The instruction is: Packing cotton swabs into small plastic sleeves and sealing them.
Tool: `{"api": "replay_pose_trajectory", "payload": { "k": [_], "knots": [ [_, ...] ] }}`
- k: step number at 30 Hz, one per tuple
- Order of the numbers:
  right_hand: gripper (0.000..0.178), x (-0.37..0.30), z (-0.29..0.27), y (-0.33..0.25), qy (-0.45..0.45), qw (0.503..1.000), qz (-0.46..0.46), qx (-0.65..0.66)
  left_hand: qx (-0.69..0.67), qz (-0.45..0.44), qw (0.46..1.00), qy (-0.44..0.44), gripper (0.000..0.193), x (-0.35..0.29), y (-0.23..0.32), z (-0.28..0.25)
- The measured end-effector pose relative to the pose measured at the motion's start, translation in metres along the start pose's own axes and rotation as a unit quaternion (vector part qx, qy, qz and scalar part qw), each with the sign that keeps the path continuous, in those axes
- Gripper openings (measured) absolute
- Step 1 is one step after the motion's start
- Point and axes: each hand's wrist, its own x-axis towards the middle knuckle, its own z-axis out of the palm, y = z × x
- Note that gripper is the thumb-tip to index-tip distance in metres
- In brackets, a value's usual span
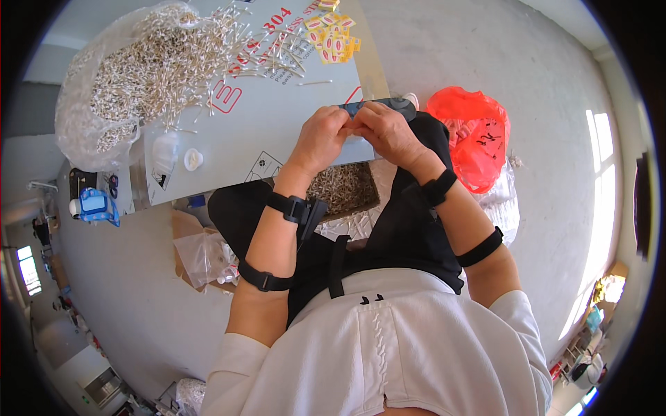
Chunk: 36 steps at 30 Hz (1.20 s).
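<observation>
My left hand (322, 139) and my right hand (389, 132) meet at the near right corner of the table, fingertips pressed together. Anything pinched between them is hidden or too small to name. Just beyond the fingers lies a dark, flat, glossy object (397, 105), partly covered by my right hand. A large heap of cotton swabs (149, 73) fills an opened clear plastic bag (69, 135) at the table's far left. Loose swabs (281, 52) trail from it to the right. Small yellow-and-white printed cards (336, 38) lie in a pile at the far edge.
Below the table edge, between my knees, stands a box of swabs (343, 188). A red plastic bag (479, 149) sits on the floor at right. At left are a small round white container (193, 159), a blue-and-white pack (96, 205) and a cardboard box (186, 239) holding clear plastic.
</observation>
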Motion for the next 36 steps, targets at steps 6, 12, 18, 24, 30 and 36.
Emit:
{"api": "replay_pose_trajectory", "payload": {
  "k": [6,12,18,24,30,36],
  "knots": [
    [0.009,-0.002,0.005,0.000,0.022,0.998,-0.016,-0.055,-0.035,-0.007,0.998,0.047,0.010,-0.009,-0.002,-0.001],
    [0.010,-0.003,0.006,-0.001,0.019,0.998,-0.005,-0.065,-0.052,-0.031,0.996,0.070,0.007,-0.016,0.000,-0.003],
    [0.011,0.002,0.008,-0.009,0.038,0.994,-0.043,-0.088,-0.004,-0.001,0.996,0.087,0.008,-0.016,-0.003,0.003],
    [0.012,0.011,0.019,-0.008,0.063,0.992,-0.058,-0.095,0.011,0.007,0.993,0.114,0.010,-0.021,-0.005,0.009],
    [0.012,0.001,0.006,-0.001,0.073,0.995,-0.047,-0.047,0.001,0.013,0.991,0.136,0.012,-0.022,-0.006,0.011],
    [0.010,-0.011,-0.014,0.007,0.056,0.998,-0.008,-0.022,-0.005,0.013,0.991,0.131,0.013,-0.021,-0.004,0.011]
  ]
}}
